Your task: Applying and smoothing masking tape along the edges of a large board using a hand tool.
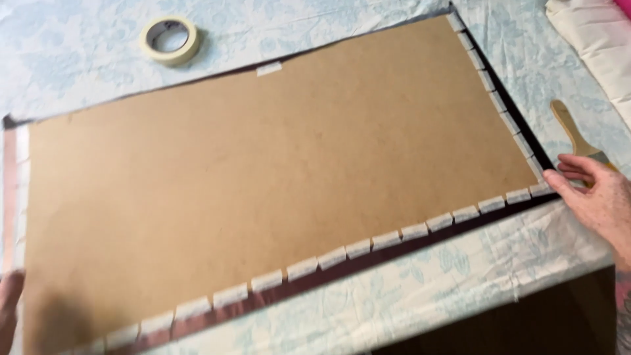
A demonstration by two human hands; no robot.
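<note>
A large brown hardboard panel (276,177) lies flat on a dark maroon fabric whose edges are folded over it and held by several short strips of masking tape (388,240) along the near and right sides. My right hand (595,197) rests open at the panel's near right corner, its fingertips touching the taped edge. Only the fingertips of my left hand (9,302) show at the frame's lower left, beside the panel's left end; whether they grip anything is hidden.
A roll of masking tape (169,39) lies at the back left on the pale blue floral cloth (460,283). A wooden-handled paintbrush (577,135) lies just behind my right hand. Cream fabric (591,46) is folded at the far right.
</note>
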